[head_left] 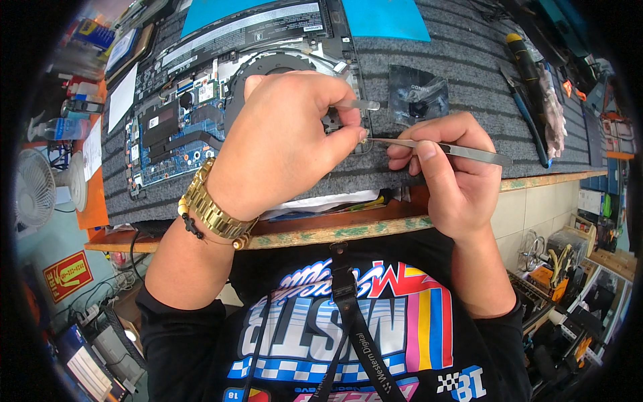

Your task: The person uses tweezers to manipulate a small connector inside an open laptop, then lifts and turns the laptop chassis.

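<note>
An opened laptop base lies on the table with its battery, fan and blue circuit board bare. Across its right front part reaches my left hand, closed, with thumb and fingertips pinched together near the base's right edge. From between its fingers sticks a flat metal strip with a rounded end. Something tiny sits at the pinch, too small to name. My right hand grips metal tweezers, their tips pointing left and meeting my left fingertips. Part of the fan is hidden behind my left hand.
Behind the tweezers lies a small dark plastic bag on the grey striped mat. Further right are a black-and-yellow screwdriver and long pliers-like tool. Blue sheets lie at the back. The wooden table edge runs before me.
</note>
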Available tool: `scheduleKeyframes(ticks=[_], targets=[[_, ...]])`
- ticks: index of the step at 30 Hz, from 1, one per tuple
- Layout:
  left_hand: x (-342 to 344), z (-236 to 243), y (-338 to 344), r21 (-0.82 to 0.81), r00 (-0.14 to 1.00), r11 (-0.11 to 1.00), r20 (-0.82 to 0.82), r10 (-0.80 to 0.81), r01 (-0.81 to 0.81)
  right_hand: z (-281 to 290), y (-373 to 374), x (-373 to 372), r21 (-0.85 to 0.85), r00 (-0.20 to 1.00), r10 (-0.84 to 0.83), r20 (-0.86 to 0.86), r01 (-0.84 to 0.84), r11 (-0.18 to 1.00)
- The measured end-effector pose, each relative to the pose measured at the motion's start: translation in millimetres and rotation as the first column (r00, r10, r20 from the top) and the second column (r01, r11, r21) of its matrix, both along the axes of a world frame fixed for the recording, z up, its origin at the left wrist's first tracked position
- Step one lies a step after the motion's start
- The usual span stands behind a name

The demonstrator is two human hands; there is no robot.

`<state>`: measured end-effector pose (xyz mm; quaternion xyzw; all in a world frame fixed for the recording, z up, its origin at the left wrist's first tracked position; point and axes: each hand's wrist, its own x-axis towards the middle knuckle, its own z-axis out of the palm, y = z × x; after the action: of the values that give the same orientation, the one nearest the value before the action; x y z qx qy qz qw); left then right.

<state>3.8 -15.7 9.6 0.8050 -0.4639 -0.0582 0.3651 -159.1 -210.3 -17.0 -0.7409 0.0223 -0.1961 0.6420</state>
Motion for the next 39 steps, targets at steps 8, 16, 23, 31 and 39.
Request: scheduleKeyframes(ticks=[8,16,23,31,39], targets=[[2.0,4.3,0.6,0.042,0.998,0.999,-0.053,0.025,-0.023,-1.4,-7.8,-0.4,0.098,0.998,0.026,0.063,-0.033,0.995],[1.4,-1.4,-0.1,0.0,1.0,1.0,-0.016,0.011,-0.011,-1.0,-2.5,1.2,0.01,1.0,-0.005,0.005,0.005,1.0],[2.2,-2.4,0.3,0.022,1.0,1.0,0.015,0.014,-0.015,-0.1,-3.9,2.7,0.059,0.999,0.028,0.02,-0.029,0.998],[2.5,-2.9,1.5,0.022,1.0,1.0,-0.006,0.006,-0.006,-1.0,-6.2,2.9,0.131,0.997,0.062,0.046,-0.067,0.989],[0.6,-3.6,0.1,0.012,1.0,1.0,-0.021,0.015,-0.015,2.4,-3.2,3.9,0.032,1.0,0.014,-0.004,-0.014,0.999]])
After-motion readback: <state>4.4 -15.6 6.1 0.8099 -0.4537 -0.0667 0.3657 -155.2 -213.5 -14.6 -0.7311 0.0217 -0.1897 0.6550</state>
